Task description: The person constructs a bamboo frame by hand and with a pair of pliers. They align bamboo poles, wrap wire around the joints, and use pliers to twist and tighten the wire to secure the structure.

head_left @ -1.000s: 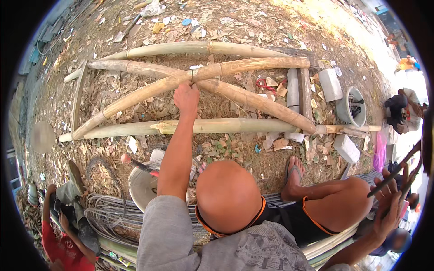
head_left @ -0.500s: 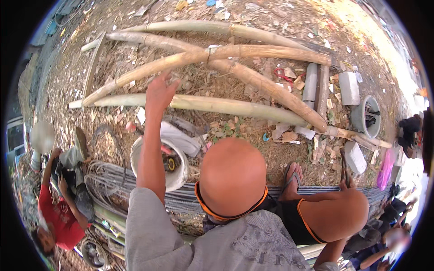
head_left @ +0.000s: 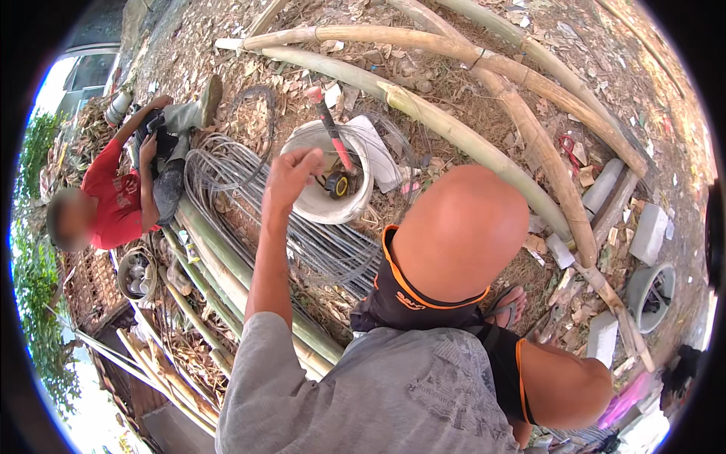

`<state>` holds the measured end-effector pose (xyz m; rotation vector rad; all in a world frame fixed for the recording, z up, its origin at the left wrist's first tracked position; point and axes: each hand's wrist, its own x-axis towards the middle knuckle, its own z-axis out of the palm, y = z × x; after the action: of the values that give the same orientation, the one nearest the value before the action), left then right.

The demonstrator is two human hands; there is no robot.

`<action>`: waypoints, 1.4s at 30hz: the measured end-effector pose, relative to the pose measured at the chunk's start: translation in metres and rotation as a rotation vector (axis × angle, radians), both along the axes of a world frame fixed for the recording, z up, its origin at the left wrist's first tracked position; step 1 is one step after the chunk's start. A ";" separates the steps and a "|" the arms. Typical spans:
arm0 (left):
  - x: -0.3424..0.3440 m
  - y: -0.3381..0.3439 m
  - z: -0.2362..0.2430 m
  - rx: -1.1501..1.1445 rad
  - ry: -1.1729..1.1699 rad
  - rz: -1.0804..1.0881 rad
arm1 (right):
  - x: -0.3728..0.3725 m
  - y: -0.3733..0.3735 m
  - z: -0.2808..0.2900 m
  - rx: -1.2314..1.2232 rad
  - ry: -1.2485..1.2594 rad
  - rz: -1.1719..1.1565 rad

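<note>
My left hand (head_left: 293, 180) is raised in front of the near left rim of a white bucket (head_left: 354, 209). Its fingers are curled toward the thumb; whether something thin is between them I cannot make out. A hammer-like tool with a red and black handle (head_left: 330, 125) leans up out of the bucket. Below it, inside, sits a black and yellow tape measure (head_left: 337, 185). My right hand is hidden behind my bent leg and body at the lower right.
Crossed bamboo poles (head_left: 446, 132) lie tied together beyond my knees. Bundled steel rods (head_left: 318, 253) run under the bucket. A seated person in red (head_left: 113, 189) is at left. Concrete blocks (head_left: 648, 234) and a grey bucket (head_left: 652, 299) stand at right.
My view has turned left, so the bamboo frame shifts up and right. My left hand has drawn back from over the poles to beside the white bucket, its fingers now curled.
</note>
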<state>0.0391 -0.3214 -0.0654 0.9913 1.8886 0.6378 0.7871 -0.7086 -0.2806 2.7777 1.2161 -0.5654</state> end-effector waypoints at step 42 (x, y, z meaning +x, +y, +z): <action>0.123 -0.065 -0.154 -0.042 -0.400 0.303 | -0.078 0.320 0.245 -0.203 0.340 0.764</action>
<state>0.1619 -0.3864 -0.2193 0.5041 1.6928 0.8965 0.7090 -0.3882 -0.0358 1.8708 1.9846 -1.0044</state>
